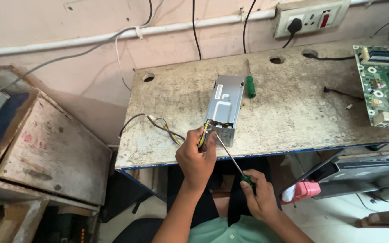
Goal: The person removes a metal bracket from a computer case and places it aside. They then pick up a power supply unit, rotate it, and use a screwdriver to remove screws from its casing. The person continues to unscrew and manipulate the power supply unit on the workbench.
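A long grey metal power supply box (225, 103) lies on the worn table (289, 112), its near end at the front edge. My left hand (195, 157) grips the bundle of coloured wires (169, 129) where it leaves that near end. My right hand (258, 194) is closed on the green handle of a long screwdriver (230, 158). Its shaft slants up to the left, and the tip meets the box's near face beside my left fingers.
A second green-handled screwdriver (250, 83) lies just right of the box. A green circuit board (383, 85) sits at the table's right end. A wall socket (311, 19) with a black plug is above. A wooden crate (46, 148) stands on the left.
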### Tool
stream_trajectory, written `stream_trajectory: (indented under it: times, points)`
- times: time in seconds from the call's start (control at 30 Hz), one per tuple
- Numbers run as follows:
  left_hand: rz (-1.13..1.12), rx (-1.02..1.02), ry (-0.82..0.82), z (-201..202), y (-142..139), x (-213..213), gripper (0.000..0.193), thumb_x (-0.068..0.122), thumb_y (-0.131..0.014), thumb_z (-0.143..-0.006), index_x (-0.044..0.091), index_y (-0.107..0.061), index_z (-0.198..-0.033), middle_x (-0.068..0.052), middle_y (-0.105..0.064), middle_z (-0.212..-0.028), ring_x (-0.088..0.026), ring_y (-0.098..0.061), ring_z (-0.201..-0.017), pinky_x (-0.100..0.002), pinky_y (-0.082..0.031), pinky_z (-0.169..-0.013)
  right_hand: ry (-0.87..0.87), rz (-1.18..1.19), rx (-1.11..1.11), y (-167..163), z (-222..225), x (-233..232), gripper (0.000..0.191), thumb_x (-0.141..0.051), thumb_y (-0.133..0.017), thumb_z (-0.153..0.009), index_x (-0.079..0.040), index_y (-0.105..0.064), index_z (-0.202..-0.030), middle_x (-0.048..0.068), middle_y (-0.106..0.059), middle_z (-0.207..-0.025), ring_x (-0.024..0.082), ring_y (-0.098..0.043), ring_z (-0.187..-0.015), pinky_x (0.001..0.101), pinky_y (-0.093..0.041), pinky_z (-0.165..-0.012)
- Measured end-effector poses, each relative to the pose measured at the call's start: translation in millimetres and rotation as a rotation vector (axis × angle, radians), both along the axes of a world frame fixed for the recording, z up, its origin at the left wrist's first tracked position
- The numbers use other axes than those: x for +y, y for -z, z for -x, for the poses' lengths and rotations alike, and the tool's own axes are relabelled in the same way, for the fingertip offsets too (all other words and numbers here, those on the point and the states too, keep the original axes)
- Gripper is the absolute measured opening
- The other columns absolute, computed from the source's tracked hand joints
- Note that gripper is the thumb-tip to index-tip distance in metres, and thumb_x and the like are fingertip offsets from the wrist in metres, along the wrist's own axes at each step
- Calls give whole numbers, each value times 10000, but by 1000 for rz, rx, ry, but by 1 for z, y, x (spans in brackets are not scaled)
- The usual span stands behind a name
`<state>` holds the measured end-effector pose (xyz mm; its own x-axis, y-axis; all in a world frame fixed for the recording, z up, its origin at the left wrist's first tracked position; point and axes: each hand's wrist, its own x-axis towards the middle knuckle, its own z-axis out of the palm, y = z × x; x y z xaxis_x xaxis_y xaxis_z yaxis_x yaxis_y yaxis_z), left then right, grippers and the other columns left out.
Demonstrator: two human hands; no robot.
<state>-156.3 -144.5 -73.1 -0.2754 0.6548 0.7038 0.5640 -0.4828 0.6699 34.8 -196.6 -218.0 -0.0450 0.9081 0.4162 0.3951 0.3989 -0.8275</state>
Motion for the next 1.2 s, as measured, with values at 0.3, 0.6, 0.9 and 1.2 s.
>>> stream_trajectory:
  times: [0.3, 0.6, 0.9, 1.2]
  points:
    - [-41, 39, -10, 2, 6, 2, 208, 97, -725, -896, -1, -690, -1077, -128, -696, -754, -233, -679, -578, -337, -508, -524, -6, -126, 20, -6, 13, 7, 280, -97, -634, -947, -2, -550, -1197, 140, -725, -827, 264, -749, -732, 336, -559, -666]
    - [-60, 62, 19, 3, 7, -2, 217, 115, -694, -940, -7, -658, -1115, -100, -666, -737, -207, -659, -578, -326, -495, -528, -21, -97, 55, -9, 26, 8, 262, -91, -600, -978, 14, -521, -1205, 134, -691, -803, 234, -681, -666, 329, -536, -647]
    - [-92, 33, 65, 2, 12, -4, 195, 140, -683, -976, 3, -657, -1113, -101, -677, -792, -212, -653, -627, -337, -505, -580, -10, -231, 144, 40, 55, 24, 263, -70, -552, -1019, 10, -441, -1243, 104, -649, -874, 199, -637, -723, 316, -517, -697]
    - [-82, -27, 97, 2, 8, -5, 201, 126, -701, -948, -13, -689, -1093, -123, -685, -759, -222, -662, -596, -340, -513, -565, -42, -241, 333, 56, 78, 33, 308, -77, -549, -1029, -12, -389, -1284, 72, -575, -958, 120, -561, -766, 254, -488, -693]
